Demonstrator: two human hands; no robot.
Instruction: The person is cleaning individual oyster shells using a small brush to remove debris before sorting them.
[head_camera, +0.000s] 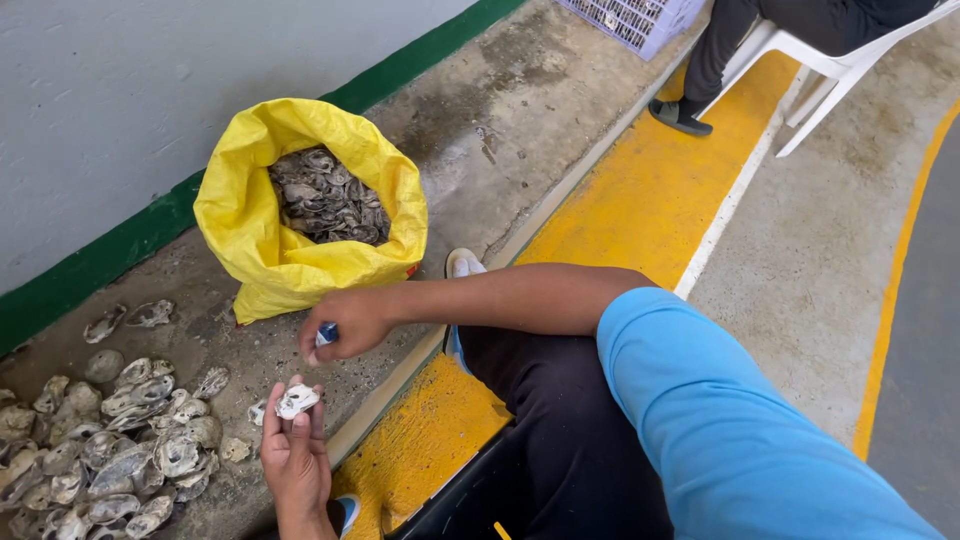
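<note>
The left hand (295, 455) is raised palm-up near the bottom edge, its fingers curled around a pale oyster shell (297, 400) that rests at the fingertips. Just above it, the right hand (352, 322) is closed around a small tool with a blue and white handle (327, 334), whose end pokes out below the fist, near the shell but not touching it. The right arm reaches across from a bright blue sleeve (720, 420), over a knee in black trousers (540, 410). To the left of the hands, a loose pile of open shells (110, 450) lies spread on the rough concrete floor (500, 130). Behind the hands stands a yellow sack (262, 250), its mouth rolled open and filled with dark, unopened oysters (325, 200). A yellow painted strip (650, 190) runs along the floor. At the top, another person's leg and dark shoe (680, 115) show beside a white plastic chair (830, 65), with a purple crate (640, 20) close by.
</note>
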